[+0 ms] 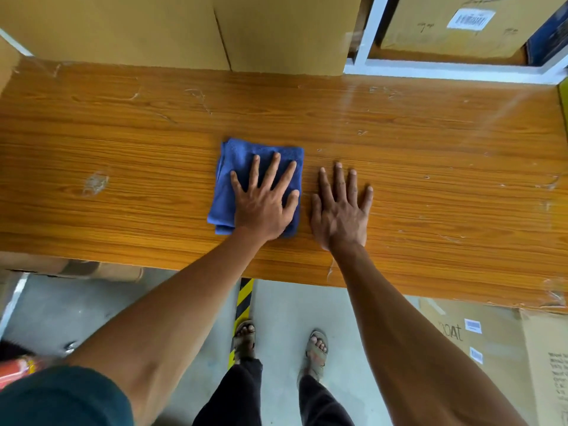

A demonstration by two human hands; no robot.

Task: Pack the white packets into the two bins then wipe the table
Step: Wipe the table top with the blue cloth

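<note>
A folded blue cloth (256,186) at frame centre is pressed flat by the left hand (263,204), fingers spread. The right hand (341,210) is laid open on the wooden table (123,149) just beside it.

Wooden table (123,149) bears a folded blue cloth (227,186).

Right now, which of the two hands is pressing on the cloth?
The left hand, flat on the folded blue cloth; the right hand rests on bare wooden table.

cloth (239,167) on table (123,149), left hand (261,207) atop, right hand (339,216) beside
</note>
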